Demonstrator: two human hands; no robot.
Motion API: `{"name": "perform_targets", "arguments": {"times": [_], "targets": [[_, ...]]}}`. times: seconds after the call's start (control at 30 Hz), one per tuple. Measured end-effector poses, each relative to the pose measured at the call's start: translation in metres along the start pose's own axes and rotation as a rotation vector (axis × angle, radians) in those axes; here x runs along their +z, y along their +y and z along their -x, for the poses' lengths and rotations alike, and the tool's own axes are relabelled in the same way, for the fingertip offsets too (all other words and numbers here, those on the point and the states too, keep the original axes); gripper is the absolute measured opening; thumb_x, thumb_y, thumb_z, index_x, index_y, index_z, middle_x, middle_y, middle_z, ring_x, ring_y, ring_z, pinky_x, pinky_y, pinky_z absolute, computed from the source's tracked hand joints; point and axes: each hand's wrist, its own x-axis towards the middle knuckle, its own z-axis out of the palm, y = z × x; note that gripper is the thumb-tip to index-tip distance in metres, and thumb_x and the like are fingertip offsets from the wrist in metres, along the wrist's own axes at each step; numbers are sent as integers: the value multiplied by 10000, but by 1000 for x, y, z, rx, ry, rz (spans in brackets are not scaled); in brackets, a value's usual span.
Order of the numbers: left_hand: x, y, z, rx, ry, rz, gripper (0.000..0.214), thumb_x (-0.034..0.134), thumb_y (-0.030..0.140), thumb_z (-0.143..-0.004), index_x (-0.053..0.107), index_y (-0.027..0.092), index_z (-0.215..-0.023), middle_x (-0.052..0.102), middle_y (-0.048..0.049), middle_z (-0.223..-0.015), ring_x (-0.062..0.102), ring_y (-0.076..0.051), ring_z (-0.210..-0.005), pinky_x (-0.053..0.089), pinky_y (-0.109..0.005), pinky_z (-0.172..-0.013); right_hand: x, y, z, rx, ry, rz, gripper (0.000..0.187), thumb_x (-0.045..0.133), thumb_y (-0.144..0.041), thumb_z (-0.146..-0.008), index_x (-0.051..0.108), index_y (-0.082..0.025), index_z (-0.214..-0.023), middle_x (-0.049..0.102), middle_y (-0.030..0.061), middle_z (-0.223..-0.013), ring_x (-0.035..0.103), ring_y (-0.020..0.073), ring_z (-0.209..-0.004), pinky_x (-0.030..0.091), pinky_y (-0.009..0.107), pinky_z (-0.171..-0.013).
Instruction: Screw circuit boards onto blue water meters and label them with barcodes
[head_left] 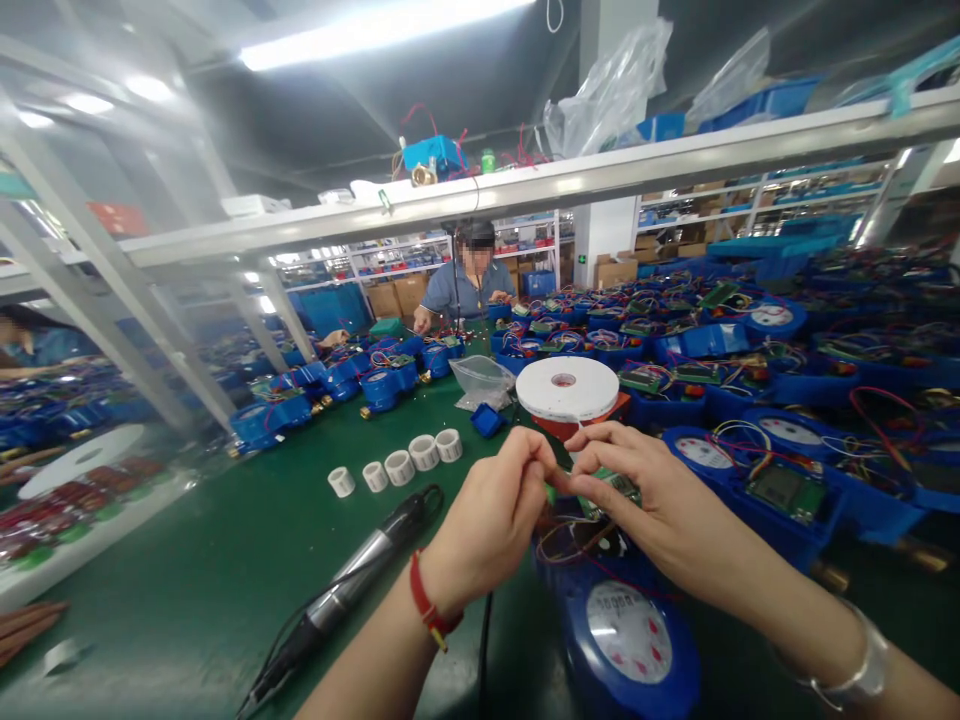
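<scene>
Meter point(628, 632), blue: directly below the hands; probably heavy, stiff and smooth-cased, best taken by the sides of its body. Board point(624, 486), green, with loose wires point(556, 545): just under the fingertips; likely light and fragile, best held by its edges. Left hand point(499, 515): fingers bunched narrow. Right hand point(646, 492): thumb and fingers curved, narrow. Grip on anything: cannot tell. Reel point(538, 392), white: just beyond the hands. Label rolls point(405, 472), five: on the counter point(225, 540), left of the hands.

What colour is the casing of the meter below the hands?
The casing is blue, best seen in the head view.
</scene>
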Motion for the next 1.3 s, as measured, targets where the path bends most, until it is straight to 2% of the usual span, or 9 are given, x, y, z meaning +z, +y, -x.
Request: {"name": "perform_targets", "arguments": {"times": [0.1, 0.27, 0.43, 0.57, 0.63, 0.77, 1.0, 1.13, 1.3], "targets": [[1, -2, 1, 20, -90, -80, 220, 382, 143, -938, 521, 211, -1094, 656, -22, -1011, 614, -145, -893, 480, -270, -813, -4, -3, 3, 40, -59, -37, 237, 465, -305, -981, 573, -225, -785, 637, 42, -918, 585, 229, -911, 437, 353, -791], [1, -35, -1, -68, -164, -136, 399, 396, 82, -861, 552, 193, -1211, 625, -89, -1237, 560, -235, -1164, 417, -413, -1026, 2, 4, 16, 152, -103, 34, 36, 563, -253, -925, 592, -231, -922, 649, 33, -929, 593, 227, -872, 448, 337, -742], [-2, -60, -9, -86, -359, -92, 397, 431, 76, -829, 648, 203, -1136, 705, -32, -1158, 641, -180, -1074, 489, -308, -951, 8, 14, 24, 163, -99, 104, 154, 642, -208, -850, 638, -224, -1003, 646, 67, -1007, 588, 266, -938, 449, 384, -809], [-8, -56, -16, -98, -323, -126, 283, 422, 222, -906, 679, 165, -1013, 728, -59, -1014, 666, -195, -927, 526, -311, -826, -1, 22, 20, 231, -47, 102, 39, 672, -163, -774, 665, -195, -753, 651, 68, -771, 576, 264, -761, 417, 384, -720], [-6, -51, -22, -78, -340, -135, 263, 470, 216, -878, 680, 173, -1031, 727, -58, -1018, 665, -201, -907, 525, -313, -807, -7, 24, 14, 223, -66, 32, 148, 622, -168, -806, 629, -198, -662, 625, 39, -668, 553, 227, -680, 404, 350, -675], [10, -42, -38, 5, -348, -115, 358, 530, 147, -816, 636, 196, -1155, 671, -61, -1207, 610, -218, -1086, 460, -340, -953, -19, 22, -1, 181, -76, -234, 233, 440, -268, -938, 580, -193, -768, 639, 28, -786, 583, 184, -760, 453, 302, -723], [34, -39, -51, 118, -314, -39, 214, 485, 261, -921, 671, 176, -981, 710, -35, -979, 637, -177, -894, 496, -279, -822, -28, 18, 2, 86, -31, -538, 334, 500, -503, -921, 569, -188, -835, 478, -30, -667, 443, 125, -595, 396, 245, -598], [29, -33, -47, 160, -181, -33, 238, 435, 291, -959, 643, 178, -979, 684, -57, -1021, 609, -185, -931, 469, -298, -858, -31, 18, 10, 80, -24, -533, 369, 536, -518, -916, 623, -180, -797, 487, -32, -652, 425, 122, -592, 347, 242, -577], [22, -24, -40, 194, -98, 1, 234, 417, 274, -975, 640, 202, -972, 689, -44, -1014, 613, -176, -941, 456, -287, -856, -34, 11, 16, 23, -47, -251, 274, 486, -362, -976, 622, -193, -808, 581, -8, -737, 507, 155, -694, 363, 263, -637]]}}
